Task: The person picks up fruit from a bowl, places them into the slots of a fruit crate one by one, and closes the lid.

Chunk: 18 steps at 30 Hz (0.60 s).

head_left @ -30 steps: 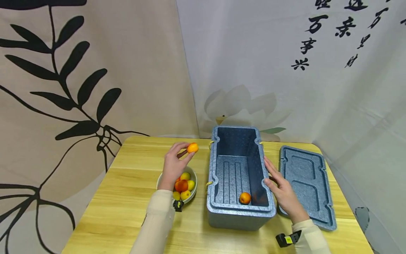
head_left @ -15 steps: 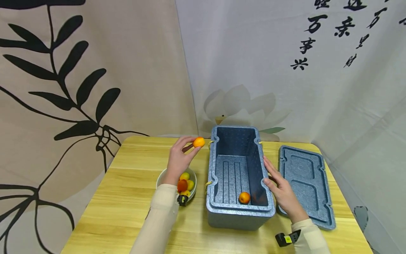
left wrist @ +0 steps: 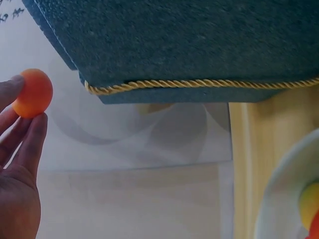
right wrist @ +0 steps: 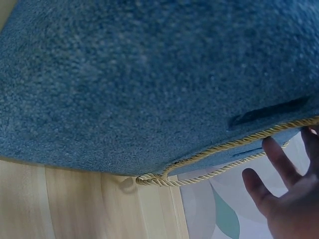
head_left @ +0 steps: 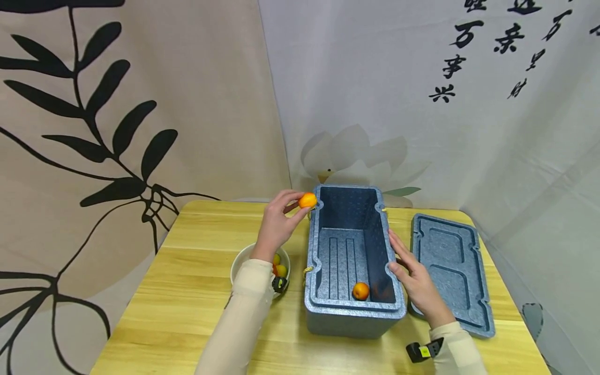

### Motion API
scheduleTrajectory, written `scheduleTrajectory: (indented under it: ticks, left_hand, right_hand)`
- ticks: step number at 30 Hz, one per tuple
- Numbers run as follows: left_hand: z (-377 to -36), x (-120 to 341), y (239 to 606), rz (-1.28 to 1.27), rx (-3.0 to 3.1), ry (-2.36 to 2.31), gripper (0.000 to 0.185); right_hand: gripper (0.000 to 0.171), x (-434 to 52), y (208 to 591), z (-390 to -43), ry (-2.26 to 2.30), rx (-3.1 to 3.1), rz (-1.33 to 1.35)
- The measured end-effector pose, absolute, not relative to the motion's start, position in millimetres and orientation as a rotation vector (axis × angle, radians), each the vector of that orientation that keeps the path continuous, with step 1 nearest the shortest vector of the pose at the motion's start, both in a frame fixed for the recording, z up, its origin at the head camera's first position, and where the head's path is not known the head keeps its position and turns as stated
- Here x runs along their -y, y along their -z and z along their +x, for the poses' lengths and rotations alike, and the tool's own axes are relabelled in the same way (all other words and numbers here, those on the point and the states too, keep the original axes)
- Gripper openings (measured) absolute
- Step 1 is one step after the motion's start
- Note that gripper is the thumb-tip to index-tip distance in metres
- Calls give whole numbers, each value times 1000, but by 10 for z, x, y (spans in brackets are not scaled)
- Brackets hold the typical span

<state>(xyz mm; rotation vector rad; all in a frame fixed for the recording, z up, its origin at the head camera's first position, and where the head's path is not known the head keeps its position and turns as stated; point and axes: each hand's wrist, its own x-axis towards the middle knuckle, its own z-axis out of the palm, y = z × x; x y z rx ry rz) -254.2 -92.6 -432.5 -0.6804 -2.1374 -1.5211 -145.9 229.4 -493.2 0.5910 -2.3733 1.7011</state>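
Small round orange fruit [head_left: 307, 200] pinched between thumb and fingertips of the left hand [head_left: 277, 225], raised above the table and just at the far left corner of the open blue-grey foam box [head_left: 354, 307]; in the left wrist view the same fruit [left wrist: 33, 93] sits at the fingertips [left wrist: 31, 139] with the box's outer wall and its twisted yellow cord [left wrist: 199, 84] close by. The left hand is closed on the fruit, thumb on top, fingers beneath. A second orange fruit [head_left: 360, 290] lies on the ribbed floor of the box, at the near end, toward the right wall. Right hand [head_left: 415, 281] rests flat against the right rim of the box, fingers straight and slightly spread, gripping nothing; the right wrist view shows those fingers [right wrist: 279, 164] extended beside the box's rough foam wall and another run of yellow cord [right wrist: 209, 154]. White round bowl [head_left: 240, 259] stands on the table to the left of the box, directly under the left forearm, with yellow and red-orange fruits [head_left: 280, 270] partly hidden by the cream sleeve [head_left: 239, 317]. Matching blue-grey foam lid [head_left: 452, 271] lies flat, inner side up, just right of the box, under the right wrist. All on a light wooden table [head_left: 178, 312]. Behind: a beige hanging with black leaf pattern [head_left: 117, 104] at left, a pale hanging with a lotus print and black calligraphy [head_left: 469, 52] at right.
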Motion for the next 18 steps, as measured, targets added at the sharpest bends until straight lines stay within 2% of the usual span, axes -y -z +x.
scheduleTrajectory:
  ticks: [18]
  left_hand:
    - [-2615, 600, 4252, -870, 2195, 1380, 34]
  right_hand:
    - [60, -2316, 4929, -1469, -1670, 2383, 618]
